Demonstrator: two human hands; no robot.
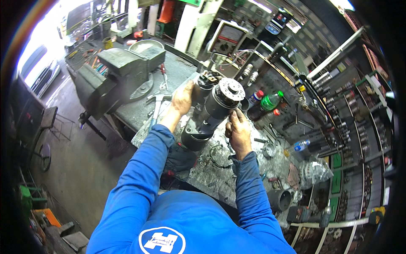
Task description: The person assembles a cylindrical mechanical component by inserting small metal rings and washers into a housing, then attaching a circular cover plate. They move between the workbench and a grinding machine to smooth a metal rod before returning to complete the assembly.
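Black cylindrical motor (211, 113), between left hand (182, 100) and right hand (240, 132), both holding it

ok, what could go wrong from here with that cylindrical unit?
The dark cylindrical unit might slip or tip: it leans, with the left grip and right grip at opposite sides.
The green-labelled bottle sits just beyond the right grip and could get knocked.
Small loose parts near the unit's base might scatter.
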